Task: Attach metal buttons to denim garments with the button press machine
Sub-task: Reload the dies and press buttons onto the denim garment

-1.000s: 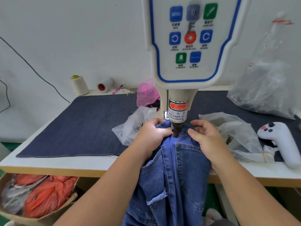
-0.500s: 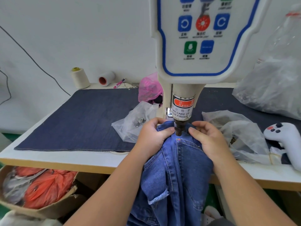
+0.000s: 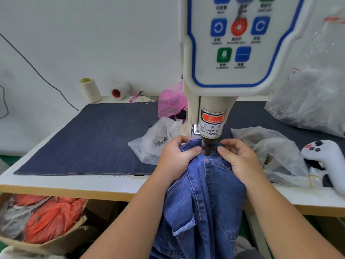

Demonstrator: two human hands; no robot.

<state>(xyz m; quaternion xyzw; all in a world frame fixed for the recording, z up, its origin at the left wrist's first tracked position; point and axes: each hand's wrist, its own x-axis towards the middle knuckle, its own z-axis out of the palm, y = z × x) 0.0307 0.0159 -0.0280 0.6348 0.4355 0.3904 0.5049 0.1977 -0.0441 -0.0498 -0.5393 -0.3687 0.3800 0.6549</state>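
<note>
Both the left hand [image 3: 175, 157] and right hand [image 3: 240, 159] have fingers curled tight on the jeans [image 3: 207, 193] bunched under the press head [image 3: 207, 148] at twelve o'clock, thumbs so near it a stroke could nip them or land off-mark.

One head-worn wide-angle view only, looking forward and down from close above the table edge [image 3: 74, 186]. Faces the button press machine [image 3: 231, 53] head-on, near enough that its panel runs off the top of the frame. Both forearms entering from the bottom edge; no second view to share anything with.
</note>
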